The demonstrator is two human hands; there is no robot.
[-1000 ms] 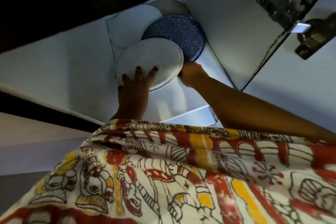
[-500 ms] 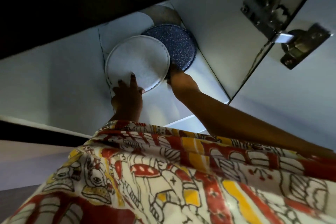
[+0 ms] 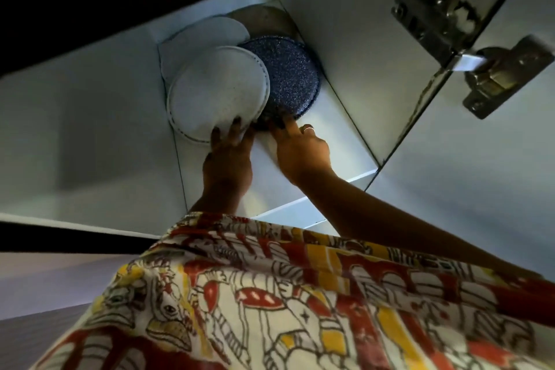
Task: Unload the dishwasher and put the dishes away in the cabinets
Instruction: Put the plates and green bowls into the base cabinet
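Scene: a person reaches up with both hands into a white cabinet (image 3: 345,24), seen from below in dim light
White plate: a pale round white plate (image 3: 217,93) with a thin dark line near its rim sits deep inside, its right side lying over the left edge of the dark speckled plate (image 3: 288,78)
Left hand: the left hand (image 3: 228,156) is directly below the white plate, fingers stretched straight up, their tips touching the plate's lower rim; no finger is seen curled round it
Right hand: the right hand (image 3: 300,150) is just below the dark speckled plate, fingers extended with the tips at its lower edge, nothing clasped; a ring (image 3: 308,129) shows on one finger
Hands together: the two hands are side by side, nearly touching, each under its own plate
Behind the plates: a second pale disc (image 3: 207,36) and a grey-brown disc (image 3: 264,21) show further in; whether these are plates or shadows cannot be told
Door: the open door (image 3: 480,189) hangs at right on a metal hinge (image 3: 507,75)
Foreground: a garment (image 3: 270,294) printed in red, yellow and cream fills the lower frame, with the bare right forearm crossing above it
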